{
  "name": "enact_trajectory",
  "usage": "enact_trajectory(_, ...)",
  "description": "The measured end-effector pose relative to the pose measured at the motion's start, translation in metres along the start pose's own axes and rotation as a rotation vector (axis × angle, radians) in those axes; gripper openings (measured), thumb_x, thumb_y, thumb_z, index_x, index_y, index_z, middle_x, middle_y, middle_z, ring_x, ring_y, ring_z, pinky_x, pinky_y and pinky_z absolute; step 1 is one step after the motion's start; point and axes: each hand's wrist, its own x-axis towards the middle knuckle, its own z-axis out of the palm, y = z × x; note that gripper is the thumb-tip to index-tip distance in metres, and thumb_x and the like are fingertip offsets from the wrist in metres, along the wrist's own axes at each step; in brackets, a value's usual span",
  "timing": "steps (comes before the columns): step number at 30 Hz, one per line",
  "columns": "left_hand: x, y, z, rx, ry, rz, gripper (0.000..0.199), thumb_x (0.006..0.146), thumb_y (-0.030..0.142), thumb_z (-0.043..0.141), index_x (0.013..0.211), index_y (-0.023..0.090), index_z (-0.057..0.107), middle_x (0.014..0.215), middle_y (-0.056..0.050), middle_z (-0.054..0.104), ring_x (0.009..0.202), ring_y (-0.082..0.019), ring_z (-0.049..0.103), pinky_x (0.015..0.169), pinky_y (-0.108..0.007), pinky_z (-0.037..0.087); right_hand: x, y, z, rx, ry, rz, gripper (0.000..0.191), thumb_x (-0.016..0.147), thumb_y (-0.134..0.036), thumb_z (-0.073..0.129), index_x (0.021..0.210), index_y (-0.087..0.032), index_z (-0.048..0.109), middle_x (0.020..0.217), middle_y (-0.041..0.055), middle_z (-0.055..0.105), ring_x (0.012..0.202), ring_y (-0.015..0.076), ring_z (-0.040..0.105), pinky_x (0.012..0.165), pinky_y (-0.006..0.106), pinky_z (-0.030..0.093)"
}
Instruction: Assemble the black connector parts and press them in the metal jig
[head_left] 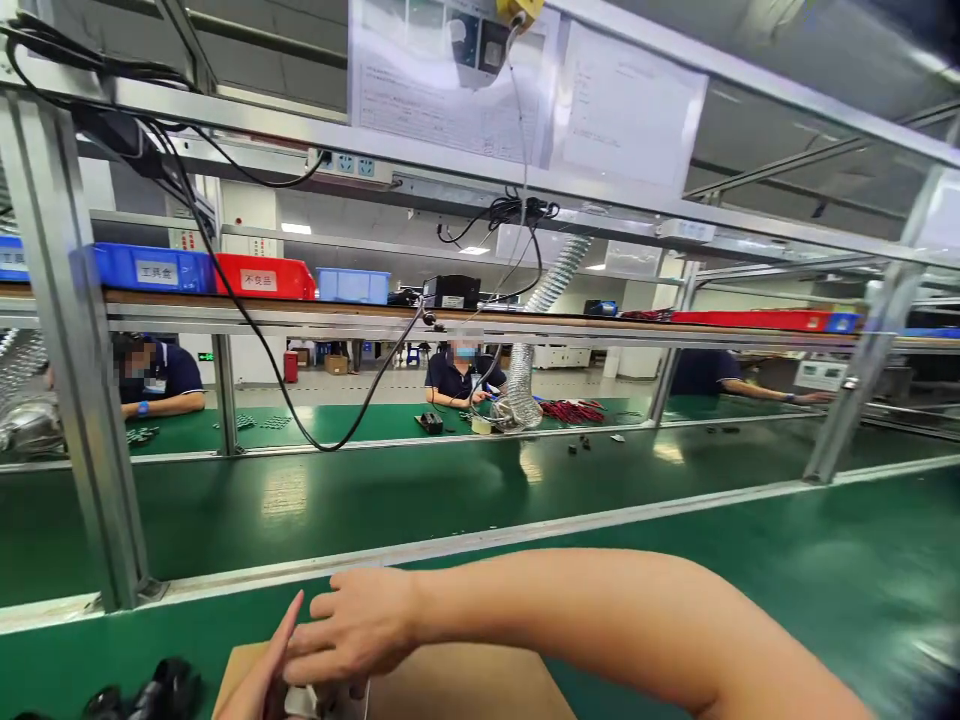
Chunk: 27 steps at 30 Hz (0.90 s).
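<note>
At the bottom of the head view, my right hand (360, 622) reaches across from the right with its fingers curled down. Under those fingers a small white part (301, 702) shows, mostly hidden by the hand. My left hand (264, 672) is seen edge-on close beside it, fingers stretched upward and touching or nearly touching the right fingertips. Both hands are above a brown cardboard surface (480, 682), which lies on the green bench top (847, 570). Whether it is a box or a flat sheet I cannot tell.
Black parts (161, 690) lie left of the cardboard. A metal upright (90, 380) and a bench rail (480, 540) stand ahead. Black cables (300, 425) hang from above. The shelf carries a blue bin (154, 270) and a red bin (262, 277). Several people sit across.
</note>
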Motion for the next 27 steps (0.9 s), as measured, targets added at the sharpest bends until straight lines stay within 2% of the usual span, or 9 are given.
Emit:
enact_trajectory(2,0.001,-0.002,0.0,0.023,-0.066,-0.003,0.122,0.078,0.039,0.083,0.171,0.035,0.005,0.154,-0.007,0.065,0.148,-0.037,0.053,0.127,-0.053,0.035,-0.008,0.016,-0.001,-0.06,0.067,-0.23,0.025,0.105,-0.02,0.058,0.127,-0.025,0.068,0.132,0.0063,0.072,0.096,0.0189,0.066,0.055,0.031,0.04)
enact_trajectory(4,0.002,-0.001,0.0,0.058,-0.101,-0.014,0.12,0.079,0.032,0.079,0.171,0.037,0.002,0.155,-0.006,0.063,0.149,-0.035,0.052,0.128,-0.054,0.032,-0.006,0.028,0.004,-0.068,0.077,-0.356,0.03,0.106,-0.013,0.051,0.123,-0.026,0.072,0.132,0.0065,0.072,0.104,0.0187,0.065,0.056,0.031,0.041)
enact_trajectory(6,0.001,0.002,0.001,0.096,-0.096,-0.031,0.119,0.077,0.024,0.076,0.171,0.036,0.005,0.159,-0.006,0.059,0.153,-0.034,0.047,0.13,-0.053,0.028,0.001,0.034,0.01,-0.039,0.037,-0.428,0.027,0.104,-0.014,0.056,0.121,-0.025,0.073,0.127,0.0089,0.073,0.111,0.0204,0.065,0.061,0.032,0.044)
enact_trajectory(10,-0.002,0.008,0.005,0.198,-0.032,-0.048,0.115,0.072,0.013,0.068,0.172,0.031,0.014,0.166,-0.007,0.05,0.158,-0.033,0.038,0.133,-0.051,0.021,0.016,0.035,0.015,0.051,-0.037,-0.512,0.012,0.097,-0.024,0.069,0.108,-0.024,0.073,0.112,0.0116,0.075,0.113,0.0259,0.064,0.087,0.037,0.048)
enact_trajectory(11,-0.003,0.009,0.006,0.224,-0.021,-0.044,0.114,0.072,0.011,0.066,0.172,0.03,0.015,0.166,-0.006,0.05,0.157,-0.033,0.038,0.133,-0.051,0.022,0.017,0.033,0.014,0.075,-0.04,-0.488,0.009,0.097,-0.028,0.07,0.104,-0.023,0.073,0.11,0.012,0.076,0.111,0.027,0.064,0.091,0.038,0.047)
enact_trajectory(13,-0.003,0.008,0.007,0.24,-0.023,-0.042,0.114,0.072,0.009,0.065,0.172,0.031,0.014,0.162,-0.005,0.055,0.153,-0.032,0.045,0.131,-0.05,0.028,0.015,0.027,0.013,0.124,-0.045,-0.377,0.018,0.095,-0.038,0.072,0.099,-0.02,0.071,0.108,0.0135,0.075,0.109,0.0286,0.063,0.092,0.039,0.046)
enact_trajectory(18,-0.004,0.006,0.011,0.154,-0.068,-0.049,0.113,0.081,0.012,0.067,0.172,0.028,0.003,0.146,-0.009,0.067,0.126,-0.029,0.066,0.113,-0.042,0.051,0.006,0.002,0.012,0.223,-0.077,0.005,0.047,0.075,-0.047,0.083,0.102,-0.01,0.069,0.1,0.0123,0.073,0.099,0.0284,0.059,0.081,0.038,0.047)
enact_trajectory(22,-0.004,0.006,0.012,0.131,-0.071,-0.017,0.113,0.086,0.02,0.074,0.172,0.028,0.002,0.138,-0.009,0.07,0.121,-0.028,0.067,0.113,-0.042,0.05,0.014,-0.02,0.014,0.25,-0.105,0.258,0.049,0.078,-0.052,0.077,0.098,-0.007,0.072,0.091,0.0131,0.073,0.085,0.0271,0.059,0.072,0.039,0.046)
enact_trajectory(27,-0.004,0.01,0.013,0.114,-0.09,0.023,0.111,0.09,0.032,0.079,0.172,0.029,0.004,0.132,-0.008,0.071,0.114,-0.027,0.068,0.112,-0.043,0.05,0.024,-0.034,0.005,0.285,-0.182,0.508,0.038,0.081,-0.052,0.077,0.086,-0.014,0.072,0.087,0.0134,0.073,0.08,0.0281,0.061,0.071,0.041,0.045)
